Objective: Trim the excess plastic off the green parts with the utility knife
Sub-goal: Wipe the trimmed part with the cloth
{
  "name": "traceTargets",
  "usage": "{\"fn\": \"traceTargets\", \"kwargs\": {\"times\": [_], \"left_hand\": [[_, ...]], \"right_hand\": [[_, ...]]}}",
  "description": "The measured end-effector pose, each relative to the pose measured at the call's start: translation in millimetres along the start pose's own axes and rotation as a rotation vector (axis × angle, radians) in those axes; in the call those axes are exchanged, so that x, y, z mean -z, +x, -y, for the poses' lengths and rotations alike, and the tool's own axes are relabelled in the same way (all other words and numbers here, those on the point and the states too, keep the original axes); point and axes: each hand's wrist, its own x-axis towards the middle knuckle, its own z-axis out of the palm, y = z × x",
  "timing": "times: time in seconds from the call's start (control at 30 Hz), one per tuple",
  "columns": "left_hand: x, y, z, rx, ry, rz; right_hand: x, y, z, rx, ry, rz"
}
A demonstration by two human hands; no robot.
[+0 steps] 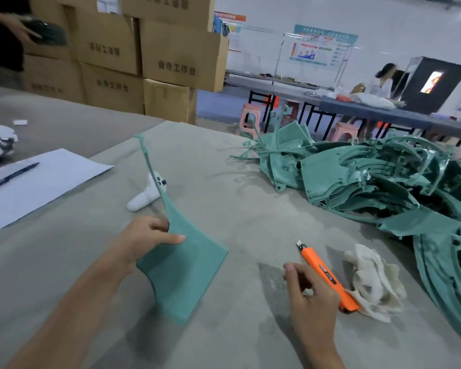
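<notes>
My left hand [147,235] pinches the part [181,272] at its neck, above the table [250,209], and my right hand [312,296] grips the knife [328,275] well apart; part judged light, thin and springy, best held close beneath the whippy sprue [151,169].

Cardboard boxes [176,57]: printed "工作台", probably; leading characters blurred. Wall poster [322,46], utility knife [325,274] label: illegible.

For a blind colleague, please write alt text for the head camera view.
The left hand holds up a green part while the right hand grips an orange utility knife, blade out. A pile of green parts and a white rag lie on the grey table.
</notes>
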Motion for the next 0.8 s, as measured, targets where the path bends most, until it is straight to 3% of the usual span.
{"fn": "traceTargets", "kwargs": {"times": [0.13, 0.4, 0.67, 0.8], "left_hand": [[27.8, -10.9, 1.5, 0.067, 0.073, -0.045], [49.3, -43.0, 17.9, 0.078, -0.103, -0.298], [16.5, -89.7, 32.1, 0.044, -0.550, -0.157], [3.9, -104.7, 36.2, 0.129, -0.638, -0.025]], "right_hand": [[-2.3, -3.1, -1.2, -0.024, -0.006, 0.012], [-4.1, -1.7, -8.6, -0.029, 0.006, 0.037], [-7.1, -0.3, -1.6, -0.053, 0.061, 0.021], [-6.8, -0.7, -2.6, -0.063, 0.079, 0.060]]}}
